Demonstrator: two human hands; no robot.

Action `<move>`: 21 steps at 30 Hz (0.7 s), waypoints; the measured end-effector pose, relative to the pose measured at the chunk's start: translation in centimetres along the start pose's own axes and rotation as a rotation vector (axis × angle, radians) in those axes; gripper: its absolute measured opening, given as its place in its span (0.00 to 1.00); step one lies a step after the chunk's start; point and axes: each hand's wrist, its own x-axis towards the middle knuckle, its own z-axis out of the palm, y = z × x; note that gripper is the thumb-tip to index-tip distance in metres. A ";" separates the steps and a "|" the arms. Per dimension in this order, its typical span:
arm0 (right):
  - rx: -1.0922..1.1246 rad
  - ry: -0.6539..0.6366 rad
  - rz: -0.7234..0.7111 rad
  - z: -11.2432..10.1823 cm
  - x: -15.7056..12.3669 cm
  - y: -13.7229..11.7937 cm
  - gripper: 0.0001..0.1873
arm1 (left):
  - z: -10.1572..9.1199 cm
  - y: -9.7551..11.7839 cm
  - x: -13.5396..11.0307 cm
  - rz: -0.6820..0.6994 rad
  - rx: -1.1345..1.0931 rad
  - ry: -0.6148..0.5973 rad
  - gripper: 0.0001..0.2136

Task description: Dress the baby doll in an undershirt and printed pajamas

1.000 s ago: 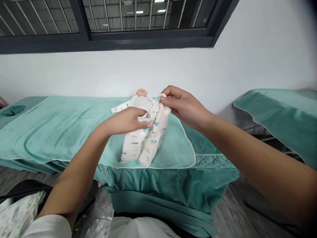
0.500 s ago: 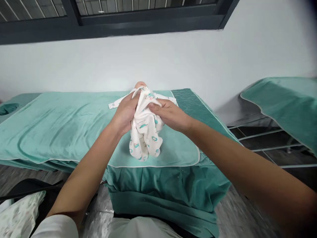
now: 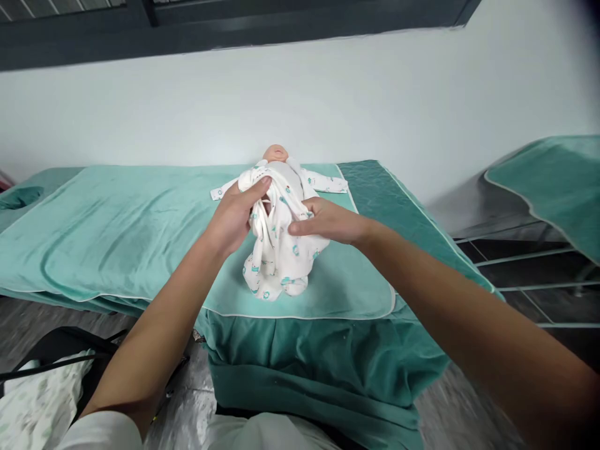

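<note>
By the left hand (image 3: 234, 215), the upper part of a white patterned garment (image 3: 281, 251) is gripped between thumb and fingers; by the right hand (image 3: 330, 222), its other side is grasped, thumb on top. The garment is bunched over the body of a doll (image 3: 275, 152), its two legs pointed toward the near edge of the bed (image 3: 328, 356); whether the doll's legs are inside cannot be told. The doll is laid face up, head by the far edge, patterned sleeves (image 3: 328, 182) spread sideways. Beneath, a pale green mat (image 3: 351, 305) is spread to the near edge, short of the right corner. The far edge is backed by a white wall (image 3: 375, 106).
</note>
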 end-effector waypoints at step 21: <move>0.304 0.225 -0.131 1.0 -0.1 0.6 0.23 | -0.1 -1.5 -0.4 -0.257 -0.020 -0.182 0.26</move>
